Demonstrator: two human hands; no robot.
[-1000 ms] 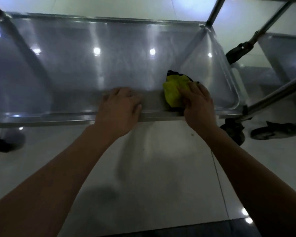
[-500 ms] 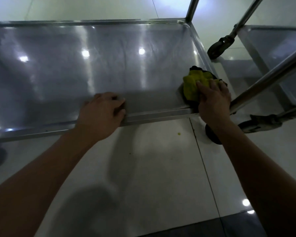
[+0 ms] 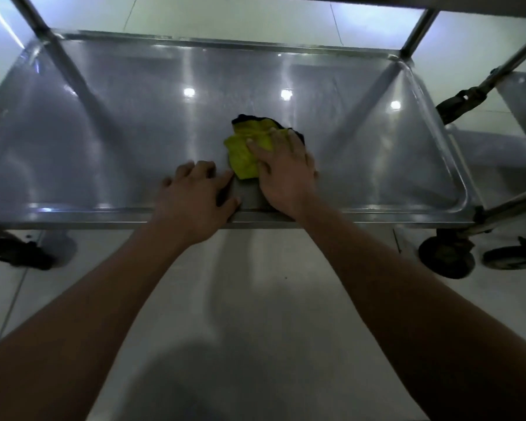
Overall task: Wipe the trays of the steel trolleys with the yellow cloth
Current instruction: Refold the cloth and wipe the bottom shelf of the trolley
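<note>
1. A steel trolley tray (image 3: 104, 141), seen from above, spans the picture; its shiny floor reflects several round lights.
2. A crumpled yellow cloth (image 3: 246, 153) lies on the tray floor near the middle of the near rim, slightly right of centre.
3. The right hand (image 3: 283, 171) lies palm down on the cloth, fingers straight and a little spread, pressing it flat against the tray. The cloth sticks out past the fingertips and to the hand's left; its right part is hidden under the palm. A dark edge shows at the cloth's far side.
4. The left hand (image 3: 195, 199) rests on the near rim just left of the cloth, fingers bent over the edge into the tray, thumb lying along the rim. It holds the rim and nothing else. Its index finger is just beside the cloth; whether they touch cannot be told.
5. Both bare forearms reach in from the bottom corners.
6. A black wheel (image 3: 447, 256) stands under the tray's near right corner on a pale tiled floor (image 3: 255, 299).
7. Part of a second trolley (image 3: 520, 95) shows at the right edge.
</note>
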